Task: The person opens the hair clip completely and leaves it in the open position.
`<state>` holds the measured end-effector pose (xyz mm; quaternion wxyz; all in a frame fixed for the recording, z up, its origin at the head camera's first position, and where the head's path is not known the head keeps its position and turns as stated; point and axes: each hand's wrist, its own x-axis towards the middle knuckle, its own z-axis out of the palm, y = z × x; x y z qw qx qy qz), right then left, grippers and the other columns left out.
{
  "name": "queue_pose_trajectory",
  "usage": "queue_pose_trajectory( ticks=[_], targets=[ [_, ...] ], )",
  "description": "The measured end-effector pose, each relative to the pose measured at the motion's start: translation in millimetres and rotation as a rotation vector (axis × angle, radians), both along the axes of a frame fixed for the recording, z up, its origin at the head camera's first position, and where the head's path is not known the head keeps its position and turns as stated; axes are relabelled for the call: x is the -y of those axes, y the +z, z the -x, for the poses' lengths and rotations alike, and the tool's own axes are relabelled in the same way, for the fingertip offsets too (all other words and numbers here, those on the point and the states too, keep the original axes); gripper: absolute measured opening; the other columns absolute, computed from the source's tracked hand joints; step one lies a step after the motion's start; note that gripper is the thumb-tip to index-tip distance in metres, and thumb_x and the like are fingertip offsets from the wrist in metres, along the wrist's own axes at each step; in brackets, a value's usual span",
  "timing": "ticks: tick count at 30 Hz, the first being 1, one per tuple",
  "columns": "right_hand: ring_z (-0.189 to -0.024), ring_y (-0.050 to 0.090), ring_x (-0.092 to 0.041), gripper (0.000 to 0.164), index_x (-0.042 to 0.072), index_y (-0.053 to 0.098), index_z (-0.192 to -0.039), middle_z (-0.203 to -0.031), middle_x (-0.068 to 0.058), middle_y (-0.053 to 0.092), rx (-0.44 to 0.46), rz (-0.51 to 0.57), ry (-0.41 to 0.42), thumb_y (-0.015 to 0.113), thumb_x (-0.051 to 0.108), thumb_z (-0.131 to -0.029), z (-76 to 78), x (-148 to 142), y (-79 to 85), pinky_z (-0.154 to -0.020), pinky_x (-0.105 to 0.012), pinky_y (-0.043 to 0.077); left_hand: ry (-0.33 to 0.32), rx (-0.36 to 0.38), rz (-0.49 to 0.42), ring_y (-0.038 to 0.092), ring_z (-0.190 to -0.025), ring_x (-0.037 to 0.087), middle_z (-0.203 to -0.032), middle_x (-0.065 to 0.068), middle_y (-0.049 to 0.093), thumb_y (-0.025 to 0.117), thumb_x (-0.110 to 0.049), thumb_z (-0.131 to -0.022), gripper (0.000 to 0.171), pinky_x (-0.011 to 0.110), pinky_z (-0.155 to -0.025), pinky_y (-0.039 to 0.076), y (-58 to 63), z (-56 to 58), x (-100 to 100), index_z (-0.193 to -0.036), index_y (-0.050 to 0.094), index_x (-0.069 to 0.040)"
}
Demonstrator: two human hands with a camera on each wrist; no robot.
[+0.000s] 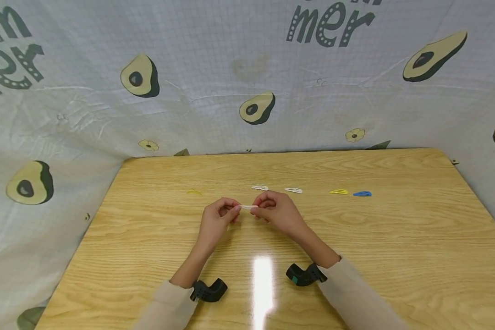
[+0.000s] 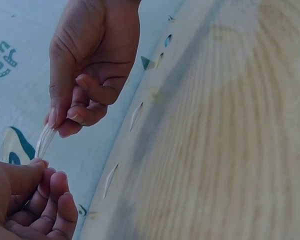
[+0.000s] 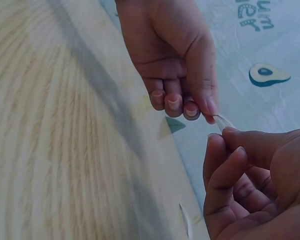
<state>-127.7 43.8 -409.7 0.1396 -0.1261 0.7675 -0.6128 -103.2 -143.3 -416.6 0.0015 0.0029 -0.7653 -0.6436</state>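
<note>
Between the two hands, above the table, is a white snap hair clip (image 1: 248,207). My left hand (image 1: 217,222) pinches one end of it with thumb and finger. The other end is pinched by my right hand (image 1: 281,213). In the left wrist view the white clip (image 2: 45,142) spans the two sets of fingertips; in the right wrist view only a short part of the clip (image 3: 221,122) shows between them. Just beyond the hands, two more white hair clips lie on the table, one at the left (image 1: 260,188) and one at the right (image 1: 294,190).
Farther right on the wooden table (image 1: 148,256) lie a yellow hair clip (image 1: 338,192) and a blue hair clip (image 1: 362,194). Thin yellow pieces (image 1: 194,192) lie left of the hands. An avocado-print cloth (image 1: 198,68) hangs behind the table's back edge.
</note>
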Motion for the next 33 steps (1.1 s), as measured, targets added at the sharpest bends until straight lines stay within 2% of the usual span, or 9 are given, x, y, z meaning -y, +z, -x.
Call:
queue_pose_trajectory(
  ticks=[8, 13, 17, 24, 33],
  targets=[
    [-0.073, 0.059, -0.035, 0.016, 0.005, 0.065, -0.095, -0.081, -0.012, 0.065, 0.039, 0.011, 0.012, 0.072, 0.017, -0.087, -10.0, -16, -6.4, -0.059, -0.03, 0.046, -0.032, 0.006, 0.028, 0.058, -0.064, 0.031, -0.079, 0.023, 0.062, 0.065, -0.005, -0.09, 0.009, 0.026, -0.056, 0.047, -4.4, -9.8, -10, -0.092, 0.066, 0.004],
    [-0.071, 0.059, -0.034, 0.018, 0.003, 0.064, -0.098, -0.081, -0.009, 0.064, 0.044, -0.002, 0.005, 0.072, 0.016, -0.087, -17.2, -27, -10.3, -0.058, -0.03, 0.046, -0.076, 0.025, 0.025, 0.057, -0.062, 0.032, -0.08, 0.024, 0.061, 0.064, -0.003, -0.091, 0.009, 0.026, -0.054, 0.047, -9.7, -16.2, -19, -0.093, 0.065, 0.006],
    [-0.07, 0.06, -0.028, 0.017, 0.005, 0.065, -0.097, -0.081, -0.007, 0.063, 0.045, -0.025, -0.011, 0.073, 0.016, -0.087, -22.3, -38, -13.8, -0.059, -0.028, 0.046, -0.098, 0.024, 0.016, 0.058, -0.06, 0.035, -0.08, 0.026, 0.062, 0.064, 0.0, -0.09, 0.008, 0.026, -0.054, 0.048, -13.2, -19.2, -29, -0.093, 0.064, 0.008],
    [-0.071, 0.063, -0.024, 0.021, 0.004, 0.064, -0.097, -0.082, -0.009, 0.064, 0.053, -0.004, -0.022, 0.074, 0.019, -0.086, -29.1, -57, -21.8, -0.063, -0.029, 0.05, -0.113, 0.027, 0.014, 0.06, -0.059, 0.028, -0.078, 0.02, 0.063, 0.066, -0.007, -0.09, 0.012, 0.025, -0.053, 0.048, -16.7, -26.2, -46, -0.094, 0.066, 0.004],
    [-0.071, 0.063, -0.021, 0.025, 0.004, 0.064, -0.097, -0.084, -0.009, 0.065, 0.084, -0.001, -0.023, 0.075, 0.022, -0.085, -36.1, -75, -32.1, -0.06, -0.027, 0.05, -0.14, 0.059, -0.046, 0.057, -0.054, 0.023, -0.072, 0.021, 0.062, 0.064, -0.005, -0.091, 0.012, 0.023, -0.051, 0.047, -27.3, -31.7, -62, -0.095, 0.065, 0.006]
  ],
)
